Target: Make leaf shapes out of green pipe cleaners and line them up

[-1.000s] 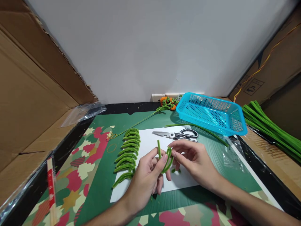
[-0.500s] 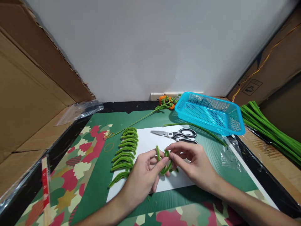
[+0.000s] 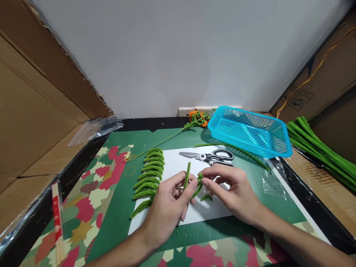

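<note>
Both hands meet over a white sheet on a green patterned mat. My left hand pinches a bent green pipe cleaner between thumb and fingers, one end sticking upward. My right hand pinches the other end of the same pipe cleaner at its fingertips. A short green scrap lies on the sheet under my right hand. To the left, several folded green pipe cleaner pieces lie in a column along the sheet's edge.
Scissors lie on the sheet beyond my hands, beside a long green stem. A blue plastic basket stands at the back right, an orange pipe-cleaner flower behind it. A bundle of green pipe cleaners lies far right. Cardboard walls flank both sides.
The fingers have worked the pipe cleaner: its loop has tightened and one end now stands straighter. Both hands stayed in nearly the same place over the sheet.
</note>
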The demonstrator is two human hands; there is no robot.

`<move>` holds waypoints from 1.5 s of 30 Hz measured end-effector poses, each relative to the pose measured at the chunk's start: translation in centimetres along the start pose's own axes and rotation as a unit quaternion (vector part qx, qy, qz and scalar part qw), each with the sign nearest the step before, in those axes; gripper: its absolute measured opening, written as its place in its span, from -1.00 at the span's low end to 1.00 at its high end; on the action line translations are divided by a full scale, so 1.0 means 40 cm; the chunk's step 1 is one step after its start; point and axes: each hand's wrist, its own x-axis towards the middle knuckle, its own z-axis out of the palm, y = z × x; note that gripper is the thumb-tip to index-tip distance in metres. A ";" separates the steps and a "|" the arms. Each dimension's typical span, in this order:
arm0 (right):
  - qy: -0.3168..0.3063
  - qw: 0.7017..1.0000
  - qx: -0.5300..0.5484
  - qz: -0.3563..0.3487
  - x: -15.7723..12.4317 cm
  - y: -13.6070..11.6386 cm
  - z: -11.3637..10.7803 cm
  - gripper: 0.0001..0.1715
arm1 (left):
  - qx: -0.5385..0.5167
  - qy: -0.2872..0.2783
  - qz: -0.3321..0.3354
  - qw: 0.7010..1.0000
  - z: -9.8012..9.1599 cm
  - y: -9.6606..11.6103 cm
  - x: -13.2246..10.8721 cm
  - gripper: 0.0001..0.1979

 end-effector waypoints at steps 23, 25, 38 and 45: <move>-0.051 0.982 -0.146 -0.109 -0.006 0.034 -0.001 -0.84 | 0.057 -0.079 -0.028 0.995 0.000 -0.014 0.009 -0.72; -0.062 0.984 -0.133 -0.104 -0.006 0.031 -0.003 -0.82 | 0.069 -0.076 -0.029 0.994 -0.002 -0.013 0.008 -0.72; -0.046 0.904 -0.355 -0.235 -0.032 0.056 0.010 -0.69 | 0.104 -0.076 -0.017 0.992 0.000 -0.010 0.012 -0.76; -0.016 0.931 -0.272 -0.244 -0.015 0.061 0.010 -0.79 | 0.057 -0.067 -0.024 0.996 0.002 -0.010 0.009 -0.75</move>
